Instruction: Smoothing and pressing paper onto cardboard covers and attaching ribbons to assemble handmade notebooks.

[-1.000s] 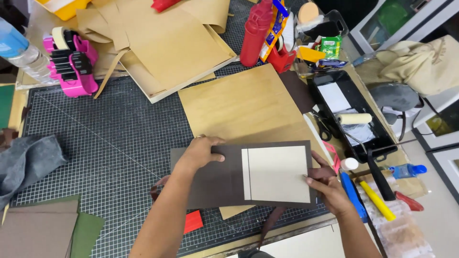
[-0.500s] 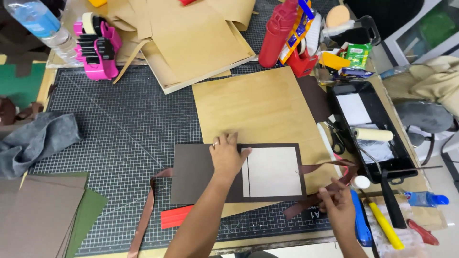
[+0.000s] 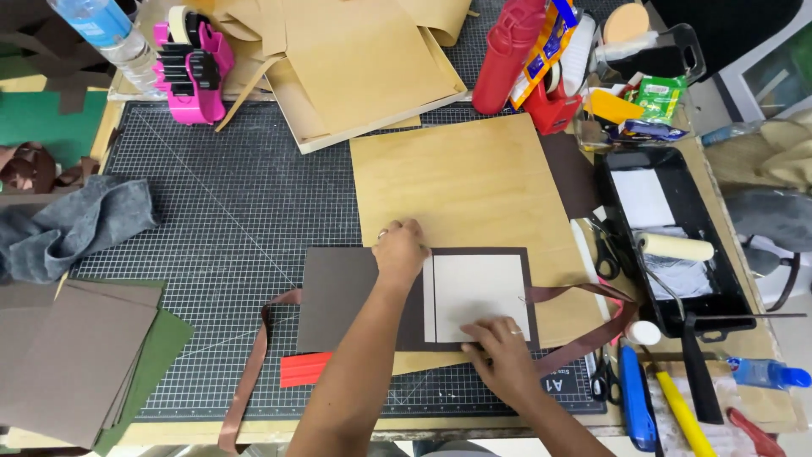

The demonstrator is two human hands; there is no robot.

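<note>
Both hands — left, right — press flat, unclenched, on the dark brown board bearing a cream rectangular panel.

small green packet top right, orange-blue pack beside red bottle

Pink tape dispenser and water bottle at top left; grey cloth at left; red bottle up top; paint roller in black tray at right.
</note>
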